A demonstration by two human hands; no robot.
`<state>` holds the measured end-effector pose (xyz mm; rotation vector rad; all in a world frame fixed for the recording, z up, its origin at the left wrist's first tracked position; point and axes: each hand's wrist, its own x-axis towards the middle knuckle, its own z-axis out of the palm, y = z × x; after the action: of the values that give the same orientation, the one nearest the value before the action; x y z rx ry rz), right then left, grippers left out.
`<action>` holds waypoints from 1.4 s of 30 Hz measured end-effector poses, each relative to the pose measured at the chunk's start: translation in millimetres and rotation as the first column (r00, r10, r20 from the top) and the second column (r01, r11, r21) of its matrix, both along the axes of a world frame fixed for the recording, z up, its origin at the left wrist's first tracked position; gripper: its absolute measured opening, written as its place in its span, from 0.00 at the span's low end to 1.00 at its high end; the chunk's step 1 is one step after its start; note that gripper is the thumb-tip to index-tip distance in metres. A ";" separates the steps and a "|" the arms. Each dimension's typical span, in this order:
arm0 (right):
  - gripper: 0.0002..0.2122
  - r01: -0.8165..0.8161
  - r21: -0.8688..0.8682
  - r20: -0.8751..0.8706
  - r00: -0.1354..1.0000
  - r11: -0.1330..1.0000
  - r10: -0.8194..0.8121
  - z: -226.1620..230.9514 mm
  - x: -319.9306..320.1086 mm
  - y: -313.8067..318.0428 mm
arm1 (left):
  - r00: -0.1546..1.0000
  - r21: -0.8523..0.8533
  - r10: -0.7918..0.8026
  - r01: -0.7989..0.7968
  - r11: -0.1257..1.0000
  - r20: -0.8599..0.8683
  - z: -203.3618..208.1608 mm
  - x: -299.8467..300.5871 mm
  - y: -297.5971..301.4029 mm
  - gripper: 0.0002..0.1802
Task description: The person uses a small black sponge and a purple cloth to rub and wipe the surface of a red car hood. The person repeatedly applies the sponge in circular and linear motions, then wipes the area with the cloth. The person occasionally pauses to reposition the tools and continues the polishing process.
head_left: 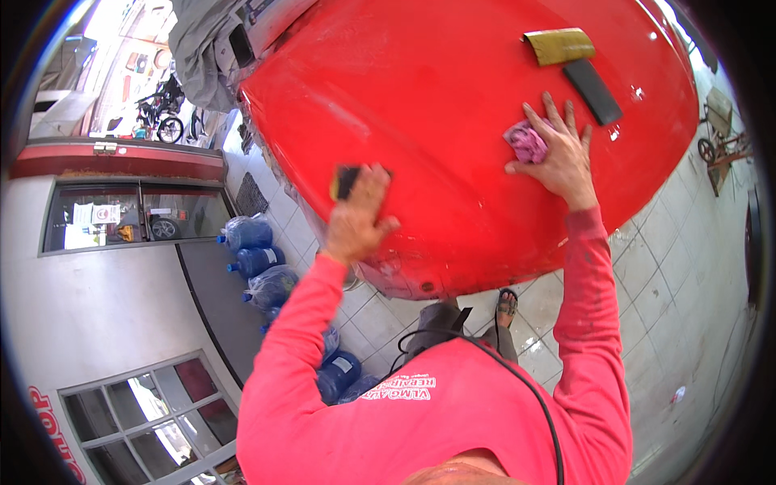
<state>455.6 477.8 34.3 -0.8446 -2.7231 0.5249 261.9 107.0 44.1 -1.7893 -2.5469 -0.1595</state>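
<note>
A glossy red car hood (pixel 420 97) with wet, whitish streaks spreads out before me. My left hand (pixel 360 214) lies on its left part, fingers together and pressing a dark sanding pad (pixel 347 181) with a yellowish edge against the paint. Part of that pad is hidden under the fingers. Farther right, my right hand (pixel 563 158) rests on the hood with its fingers spread. A crumpled pink rag (pixel 527 143) is tucked between its thumb and index finger. Beyond this hand lie a dark grey block (pixel 592 91) and a curved olive-yellow sanding sheet (pixel 558 46), close together.
Grey sheeting (pixel 198 56) covers the area beyond the hood's left edge. Several blue water jugs (pixel 257 260) line the wall at left. A wheeled metal frame (pixel 717 137) stands on the tiled floor (pixel 655 267) at right. A black cable (pixel 517 376) runs across my shirt.
</note>
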 end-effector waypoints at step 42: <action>0.58 -0.072 -0.068 -0.039 0.997 0.995 0.070 1.1 -8.2 -8.9 | 0.778 0.209 0.628 -0.615 0.760 0.003 -0.2 -362.8 80.3 0.62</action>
<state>447.5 469.0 35.5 -0.7489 -2.7237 0.6466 -100.9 187.2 44.0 -0.7858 -2.7890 -0.3105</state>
